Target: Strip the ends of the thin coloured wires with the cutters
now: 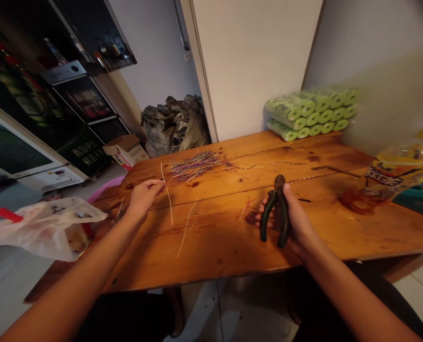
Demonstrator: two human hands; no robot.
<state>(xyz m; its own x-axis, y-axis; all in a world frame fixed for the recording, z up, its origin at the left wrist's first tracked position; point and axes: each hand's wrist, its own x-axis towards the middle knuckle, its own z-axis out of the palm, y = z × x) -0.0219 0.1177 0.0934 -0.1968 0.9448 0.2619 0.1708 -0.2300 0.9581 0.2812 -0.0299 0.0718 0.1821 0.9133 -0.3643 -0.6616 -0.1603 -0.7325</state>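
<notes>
Right hand [294,213] closed firmly around green-handled wire cutters [276,209], tips pointing up, over the near right of the desk [143,256]. Left hand [145,197] pinches a thin pale wire [168,199] between its fingers, the wire hanging down to the desk. Pile of multicolored wires [195,166] sits farther back, middle of the desk. Plastic jar [397,173] at right has a yellow lid, label only partly legible. Black panel [85,154] far left shows blurry Chinese characters.

Left hand [144,197] has room along the tabletop [211,256], just loose wires [187,228] in the way; wire pile [195,166] behind, bottle [400,166] far right.
</notes>
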